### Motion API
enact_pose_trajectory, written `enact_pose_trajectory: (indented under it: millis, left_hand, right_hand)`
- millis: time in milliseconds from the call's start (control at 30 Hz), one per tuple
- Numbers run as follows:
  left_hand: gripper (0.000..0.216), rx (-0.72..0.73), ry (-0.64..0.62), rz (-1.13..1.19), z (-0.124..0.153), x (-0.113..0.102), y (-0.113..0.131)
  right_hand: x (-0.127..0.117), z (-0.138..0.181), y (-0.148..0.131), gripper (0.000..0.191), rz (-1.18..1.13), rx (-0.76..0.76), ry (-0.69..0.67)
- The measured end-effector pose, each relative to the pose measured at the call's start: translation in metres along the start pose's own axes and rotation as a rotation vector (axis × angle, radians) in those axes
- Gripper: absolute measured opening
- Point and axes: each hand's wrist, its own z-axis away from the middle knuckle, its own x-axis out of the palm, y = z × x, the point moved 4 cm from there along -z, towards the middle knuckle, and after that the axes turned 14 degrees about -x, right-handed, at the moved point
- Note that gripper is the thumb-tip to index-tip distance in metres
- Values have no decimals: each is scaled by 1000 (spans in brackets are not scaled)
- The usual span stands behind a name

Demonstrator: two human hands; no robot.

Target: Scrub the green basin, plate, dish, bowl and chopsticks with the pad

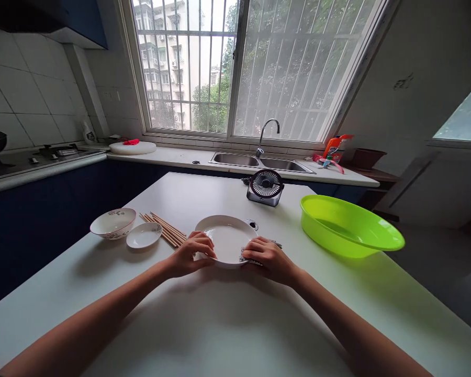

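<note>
A round white plate (228, 238) with a raised rim is tilted slightly up just above the white table in front of me. My left hand (193, 253) is closed on its left rim, thumb below and fingers over the edge. At the right rim, my right hand (267, 257) is closed around a grey-and-white patterned cloth (242, 255), pressing it against the plate. Most of the cloth is hidden under the fingers. Behind the plate's right side shows a small white piece with a dark hole (253, 224); I cannot make out what it belongs to.
On the left are a floral bowl (113, 224), a small white dish (144, 236) and several wooden chopsticks (168, 229). A small black fan (266, 186) stands at the table's far end. A green basin (349, 228) sits right. Beyond are a sink (235, 159) and faucet (261, 139).
</note>
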Motion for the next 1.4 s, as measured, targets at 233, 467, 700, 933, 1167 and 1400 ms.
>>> enact_pose_trajectory:
  millis: [233,467,700,933,1167,1400]
  left_hand:
    - [11,23,56,-144,1,3,14]
    - [16,45,109,-281,1,12,23]
    - [26,40,99,-187,1,19,25]
    - [26,39,58,-148,1,11,15]
    - [19,60,-16,-90,-2,-2,7]
    - [14,71,-50,-136,-3,-8,6]
  right_hand:
    - [-4,-11,-8,24,46,9,35]
    - [-5,-20,-19,30,96,57,-15]
    - [-4,-21,-23,25,100,62,-49]
    - [2,-11,-15,23,40,33,-22]
    - [3,-3,-4,22,18,-52,-53]
    - [3,-5,-6,20,89,-30,-37]
